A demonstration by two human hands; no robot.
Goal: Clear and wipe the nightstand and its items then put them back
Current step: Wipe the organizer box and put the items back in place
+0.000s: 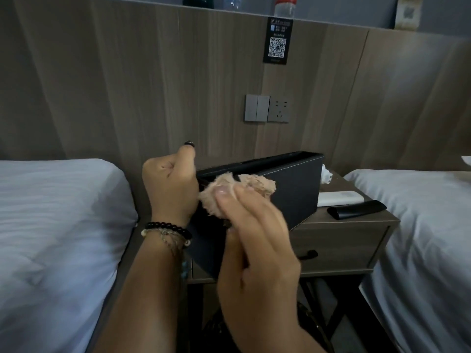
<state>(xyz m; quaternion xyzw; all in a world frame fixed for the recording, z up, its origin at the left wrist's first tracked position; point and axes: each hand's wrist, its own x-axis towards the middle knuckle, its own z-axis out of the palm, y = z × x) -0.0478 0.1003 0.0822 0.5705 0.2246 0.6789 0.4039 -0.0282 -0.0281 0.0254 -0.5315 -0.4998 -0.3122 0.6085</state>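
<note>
Left bed with white sheet [56, 225]: lies just beside the stand, untouched.

Left hand [170, 184]: curled round the near end of the long black rectangular box with stitched edges [293, 189]; the thumb is raised above the rim. The box is held tilted, one end lifted off the brown wooden nightstand desk [356, 225], judged so that its faces can be reached for wiping. A dark bead bracelet [168, 229] is worn at the wrist.

Fluffy beige cleaning cloth [239, 189]: bunched and pressed against the box's upper edge and front face.

Right hand [254, 225]: the cloth is pinched between thumb and fingers, the fingers largely extended over it; the grip is judged suited to rubbing along the box. Motion blur is present.

Flat white rectangular device [341, 197]: lies on the desk top just behind the box.

Glossy black elongated case [356, 211]: lies near the desk's front edge, beside the white device; both are not yet cleared.

Small white crumpled item [327, 175]: sits behind the box; its identity cannot be told.

Right bed with white sheet [420, 238]: adjoins the desk.
</note>
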